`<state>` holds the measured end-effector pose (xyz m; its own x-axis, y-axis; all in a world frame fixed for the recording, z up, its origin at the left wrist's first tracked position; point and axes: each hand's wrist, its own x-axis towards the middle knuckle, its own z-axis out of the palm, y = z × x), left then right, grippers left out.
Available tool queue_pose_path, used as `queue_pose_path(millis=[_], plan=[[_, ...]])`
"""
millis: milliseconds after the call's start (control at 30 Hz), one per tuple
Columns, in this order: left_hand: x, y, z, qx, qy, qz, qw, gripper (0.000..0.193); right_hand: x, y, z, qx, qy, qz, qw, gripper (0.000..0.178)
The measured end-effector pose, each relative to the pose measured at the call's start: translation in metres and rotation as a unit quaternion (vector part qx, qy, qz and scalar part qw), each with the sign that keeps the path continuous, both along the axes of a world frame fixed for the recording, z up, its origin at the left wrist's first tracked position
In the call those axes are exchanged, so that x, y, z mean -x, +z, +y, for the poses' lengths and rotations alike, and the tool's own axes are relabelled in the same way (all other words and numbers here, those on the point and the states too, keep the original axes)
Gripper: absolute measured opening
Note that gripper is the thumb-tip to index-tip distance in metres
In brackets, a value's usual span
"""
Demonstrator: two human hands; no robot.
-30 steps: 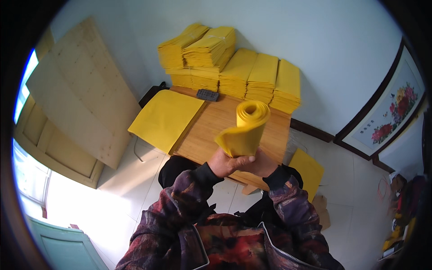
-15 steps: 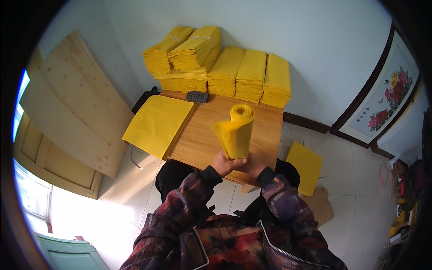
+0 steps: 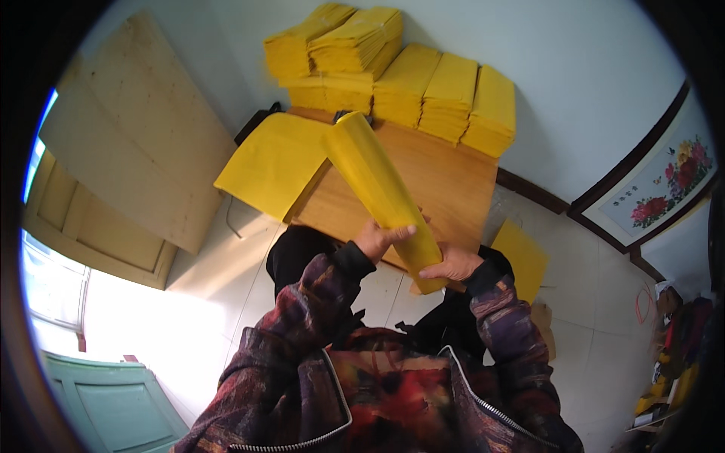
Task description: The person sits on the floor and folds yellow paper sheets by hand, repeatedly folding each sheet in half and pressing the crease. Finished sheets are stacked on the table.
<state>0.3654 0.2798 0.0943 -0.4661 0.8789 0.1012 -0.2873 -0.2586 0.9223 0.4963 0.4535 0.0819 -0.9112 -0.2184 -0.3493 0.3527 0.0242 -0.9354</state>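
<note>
Block (image 3: pixel 368 119) — partly hidden behind roll (image 3: pixel 382 189)

- Yellow roll (image 3: pixel 381 192): matt, smooth, like felt or heavy paper
- Stacked yellow sheets (image 3: pixel 408 83): same matt look, rough at the layered edges
- Tabletop (image 3: pixel 442 170): smooth grained wood with a slight sheen
- Leaning board (image 3: pixel 136 128): pale matt wood
- Floor (image 3: pixel 574 302): smooth glossy tile
- Jacket (image 3: pixel 294 340): soft matt cloth
- Zip (image 3: pixel 483 398): shiny metal teeth
</note>
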Motion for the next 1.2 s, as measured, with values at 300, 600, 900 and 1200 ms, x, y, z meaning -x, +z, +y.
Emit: queue_pose_path(millis=[300, 600, 900, 1200], plan=[[-0.015, -0.021, -0.021, -0.054, -0.074, -0.217, 0.972, 0.06, -0.013, -0.029, -0.015, 0.144, -0.002, 0.012, 0.989, 0.05], [-0.009, -0.049, -0.033, -0.135, -0.101, -0.234, 0.958, 0.069, -0.016, -0.029, -0.034, 0.19, 0.01, 0.006, 0.982, 0.072], [-0.01, -0.074, -0.027, -0.15, -0.064, -0.261, 0.951, 0.04, -0.01, -0.022, -0.04, 0.101, 0.025, 0.004, 0.995, 0.067], [-0.019, -0.089, -0.006, -0.003, 0.193, -0.348, 0.917, 0.029, 0.013, 0.012, -0.037, -0.174, -0.06, 0.145, 0.972, 0.07]])
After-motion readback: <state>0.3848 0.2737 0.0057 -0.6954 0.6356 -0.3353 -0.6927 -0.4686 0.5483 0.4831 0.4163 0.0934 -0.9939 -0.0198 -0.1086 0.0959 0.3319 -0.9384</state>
